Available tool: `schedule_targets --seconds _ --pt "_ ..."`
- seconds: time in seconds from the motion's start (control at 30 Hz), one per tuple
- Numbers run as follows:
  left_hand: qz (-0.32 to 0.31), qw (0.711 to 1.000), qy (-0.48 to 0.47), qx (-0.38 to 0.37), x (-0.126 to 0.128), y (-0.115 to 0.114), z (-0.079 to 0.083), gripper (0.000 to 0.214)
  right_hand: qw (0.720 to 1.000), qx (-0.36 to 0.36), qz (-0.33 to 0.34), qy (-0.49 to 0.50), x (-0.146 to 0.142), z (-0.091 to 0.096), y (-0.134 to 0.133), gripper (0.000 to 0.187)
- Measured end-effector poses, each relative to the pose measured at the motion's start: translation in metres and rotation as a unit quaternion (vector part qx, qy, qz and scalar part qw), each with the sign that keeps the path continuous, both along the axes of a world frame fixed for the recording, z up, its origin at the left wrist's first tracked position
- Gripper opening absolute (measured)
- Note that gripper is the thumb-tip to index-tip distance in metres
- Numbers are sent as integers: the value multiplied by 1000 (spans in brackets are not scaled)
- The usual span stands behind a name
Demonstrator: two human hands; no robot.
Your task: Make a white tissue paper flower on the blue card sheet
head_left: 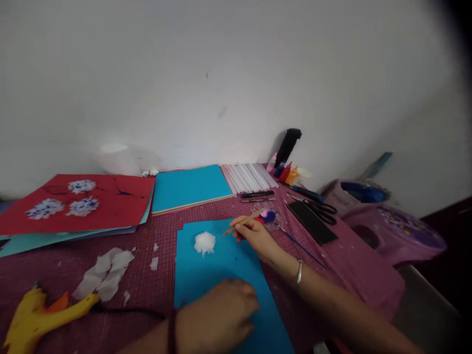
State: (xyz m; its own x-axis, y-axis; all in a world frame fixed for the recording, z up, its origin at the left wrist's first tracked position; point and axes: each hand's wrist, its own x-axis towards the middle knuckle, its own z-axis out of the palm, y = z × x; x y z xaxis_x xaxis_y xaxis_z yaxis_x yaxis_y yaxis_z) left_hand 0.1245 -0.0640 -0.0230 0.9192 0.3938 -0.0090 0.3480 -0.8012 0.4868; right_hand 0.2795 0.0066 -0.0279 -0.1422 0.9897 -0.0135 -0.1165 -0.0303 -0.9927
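A blue paper sheet [221,275] lies on the red checked cloth in front of me, with a small white tissue flower [204,242] on its upper part. My right hand [254,235] is closed on a thin wooden-handled brush [243,222], whose tip points at the flower from the right without touching it. My left hand [217,314] rests on the near part of the blue sheet, back up and fingers curled; whether it holds anything is hidden.
A yellow glue gun [40,314] lies at the near left beside torn white tissue scraps [105,275]. Red paper with blue-white flowers [81,201], stacked coloured sheets [190,189], white strips, pens, scissors [322,209], a black phone [311,221] and paint bottles [285,172] sit farther back. A purple stool [394,231] stands at the right.
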Motion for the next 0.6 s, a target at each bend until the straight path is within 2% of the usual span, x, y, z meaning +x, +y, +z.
schedule_targets --seconds 0.07,0.1,0.17,0.2,0.23,0.33,0.4,0.43,0.5,0.6 --pt "127 991 -24 -42 -26 23 20 19 1000 -3 -17 24 4 -4 -10 23" --pt "210 975 -60 -44 -39 36 24 23 999 -5 -20 35 5 -6 -14 23" --pt "350 927 -132 -32 -62 60 22 28 998 -10 -19 54 7 -7 -22 22" --pt "398 904 -151 -38 -71 70 16 30 998 -13 -17 62 6 -7 -26 22" --pt "420 888 -174 -65 -79 76 9 35 997 -15 -15 70 5 -7 -29 21" --pt "429 839 -284 -180 -87 81 -15 55 995 -19 -9 93 -1 -10 -35 18" --pt "409 824 -325 -220 -84 77 -26 63 995 -22 -10 100 -5 -11 -36 16" --pt "397 830 -327 -217 -81 76 -29 65 995 -22 -13 99 -7 -11 -35 14" --pt "377 861 -294 -171 -78 73 -33 65 995 -18 -23 93 -9 -10 -31 13" --pt "349 914 -200 -46 -75 71 -37 59 995 -3 -34 95 -9 -9 -23 15"
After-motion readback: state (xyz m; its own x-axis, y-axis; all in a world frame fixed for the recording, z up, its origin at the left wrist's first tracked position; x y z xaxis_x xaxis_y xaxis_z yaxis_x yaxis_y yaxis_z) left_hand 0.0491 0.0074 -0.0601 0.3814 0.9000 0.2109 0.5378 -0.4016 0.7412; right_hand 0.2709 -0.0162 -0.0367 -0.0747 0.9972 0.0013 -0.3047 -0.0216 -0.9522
